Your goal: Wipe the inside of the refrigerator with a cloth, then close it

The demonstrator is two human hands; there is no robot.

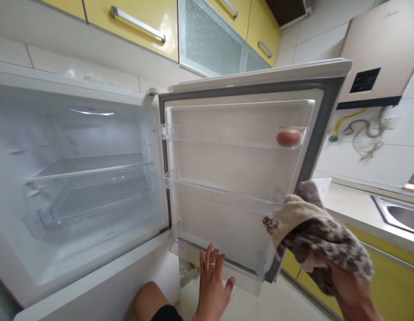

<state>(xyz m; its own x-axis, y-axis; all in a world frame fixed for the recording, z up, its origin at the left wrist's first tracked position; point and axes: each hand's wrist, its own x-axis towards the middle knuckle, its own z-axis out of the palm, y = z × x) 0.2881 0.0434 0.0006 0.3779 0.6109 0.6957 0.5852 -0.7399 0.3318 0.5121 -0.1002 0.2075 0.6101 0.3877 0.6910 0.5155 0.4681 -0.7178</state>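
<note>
A brown and cream patterned cloth (327, 236) is bunched in my right hand (349, 283), by the free edge of the open refrigerator door (227, 165). Most of those fingers are hidden under the cloth. Low in the view, my left hand (213, 283) has its fingers stretched out at the clear bottom door shelf (240, 274); whether they touch it I cannot tell. A ring shows on one finger. Above, a clear middle shelf (223, 194) and top shelf (223, 136) cross the door. A reddish-brown round item, perhaps an egg (289, 137), lies at the top shelf's right end.
Left of the door is the refrigerator compartment (93, 133) with a glass shelf (93, 165) and a clear drawer. Yellow cabinets (140, 26) hang above. To the right are a counter (347, 203), a sink (400, 214) and a wall-mounted heater (380, 49). My knee (148, 298) is close to the compartment.
</note>
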